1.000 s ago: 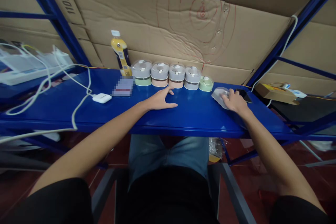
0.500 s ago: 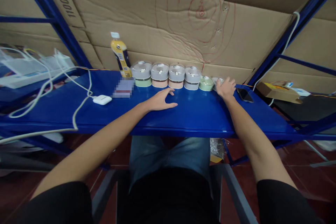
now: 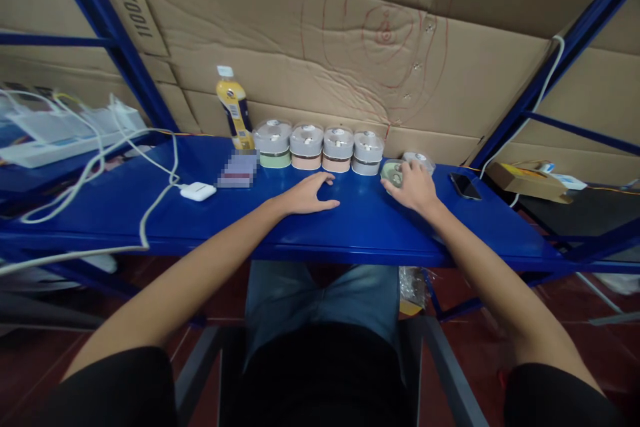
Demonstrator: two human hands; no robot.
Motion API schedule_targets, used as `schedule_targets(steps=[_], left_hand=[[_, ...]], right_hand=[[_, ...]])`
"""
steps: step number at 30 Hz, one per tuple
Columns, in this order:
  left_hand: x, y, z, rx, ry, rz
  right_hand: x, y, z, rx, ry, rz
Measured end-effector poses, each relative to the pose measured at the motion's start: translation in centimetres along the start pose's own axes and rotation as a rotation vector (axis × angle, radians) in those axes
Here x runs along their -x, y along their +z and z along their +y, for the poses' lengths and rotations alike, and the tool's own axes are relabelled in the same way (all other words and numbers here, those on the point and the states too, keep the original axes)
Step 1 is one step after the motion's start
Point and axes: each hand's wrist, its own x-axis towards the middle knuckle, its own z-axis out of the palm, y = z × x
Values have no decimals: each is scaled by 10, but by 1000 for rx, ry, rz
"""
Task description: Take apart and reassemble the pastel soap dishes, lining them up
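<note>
Four stacked containers (image 3: 337, 150) neighbor the green tub (image 3: 391, 174) the right hand (image 3: 417, 188) holds.

"1100x380" on cardboard (image 3: 280, 40), bottle label (image 3: 239, 115) illegible

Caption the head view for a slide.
Right hand grasping a green container, left hand open at the blue table.

Four two-tier stacks (image 3: 306, 141), grey-topped over green, orange, orange and grey bases, stand upright on the blue desk (image 3: 360, 220), beside a partly hidden green container (image 3: 391, 174) and clear-lidded container (image 3: 420, 161).
</note>
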Motion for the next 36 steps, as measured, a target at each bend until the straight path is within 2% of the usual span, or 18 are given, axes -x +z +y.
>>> schedule_targets(steps=[2, 4, 6, 8, 12, 14, 17, 20, 23, 26, 29, 31, 36], left_hand=[[0, 1, -1, 3, 0, 3], [0, 1, -1, 21, -5, 6], [1, 2, 0, 52, -17, 15], [1, 3, 1, 107, -23, 29], [0, 6, 2, 275, 34, 62], [0, 7, 2, 333, 90, 69], [1, 5, 1, 357, 134, 59], [3, 4, 0, 351, 107, 78], [4, 5, 0, 309, 75, 121], [6, 4, 2, 233, 92, 118], [8, 2, 4, 141, 121, 66], [9, 2, 5, 113, 121, 40], [9, -1, 6, 126, 123, 59]], right_hand=[[4, -9, -4, -29, 142, -12], [2, -14, -7, -51, 254, -106], [-4, -15, -8, -75, 259, -213], [-8, -12, -12, -136, 121, -259], [-6, -3, -34, -423, -411, -237], [-3, 0, -54, -535, -576, -223], [-1, 2, -81, -578, -647, -218], [-4, 3, -90, -609, -664, -206], [-11, 4, -76, -689, -655, -158], [-20, 9, -47, -690, -517, -100], [-27, 16, -18, -611, -336, -147], [-30, 21, -6, -591, -270, -196], [-33, 22, 2, -637, -171, -234]])
